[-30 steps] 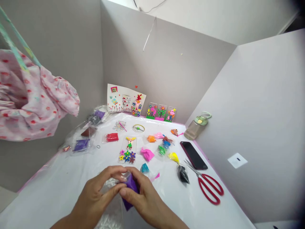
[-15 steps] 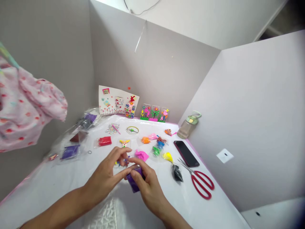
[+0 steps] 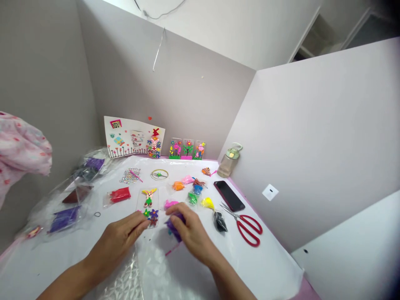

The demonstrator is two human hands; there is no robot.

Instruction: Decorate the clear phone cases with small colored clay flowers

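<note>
My right hand is closed round a small purple clay packet, partly hidden by the fingers. A thin pink stick lies just below it. My left hand has its thumb and fingers pressed together at the lower left edge of a clear panel. What they pinch, if anything, is hidden. The panel carries a rabbit figure with yellow ears and several clay flowers. Beyond the right hand is a pink clay packet.
Clay packets in orange, green, yellow and black lie right of centre. Red-handled scissors, a phone and a bottle line the right. A red packet and bagged purple clay lie left.
My hands have moved apart; the left went left and down to the panel's edge. The purple packet stays in my right hand. The camera view has swung to the right.
</note>
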